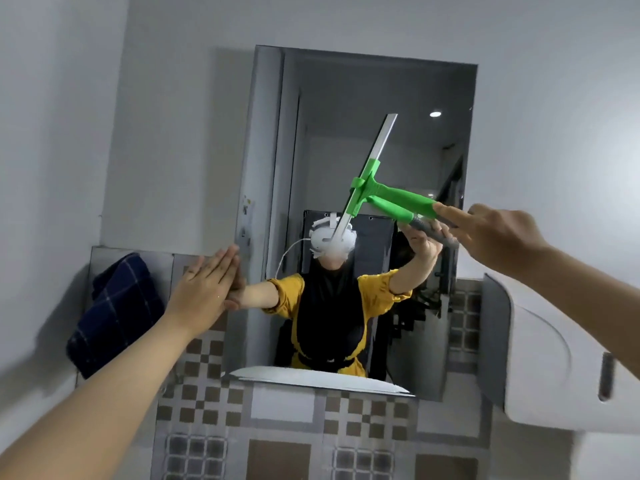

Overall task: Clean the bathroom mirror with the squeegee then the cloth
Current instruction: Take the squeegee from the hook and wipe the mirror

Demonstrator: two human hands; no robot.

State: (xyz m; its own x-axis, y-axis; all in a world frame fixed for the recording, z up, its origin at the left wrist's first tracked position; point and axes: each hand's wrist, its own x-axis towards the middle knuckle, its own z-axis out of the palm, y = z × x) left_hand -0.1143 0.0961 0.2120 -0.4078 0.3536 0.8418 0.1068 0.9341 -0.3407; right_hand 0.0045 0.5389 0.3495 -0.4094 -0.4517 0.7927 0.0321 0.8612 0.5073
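Observation:
The bathroom mirror (408, 98) hangs on the wall ahead, tall and frameless. A green squeegee (391, 197) with a long white blade lies tilted against the glass near its middle. My right hand (491, 233) is shut on the squeegee's grey handle end, at the mirror's right side. Fingers together, my left hand (207, 282) presses flat against the mirror's left edge. A dark blue checked cloth (117, 313) hangs on the wall to the left of the mirror, below my left hand's level.
A white box-like fixture (554, 348) juts from the wall at the right, just under my right forearm. Brown and grey patterned tiles (277, 427) cover the wall under the mirror. A person's reflection fills the lower glass.

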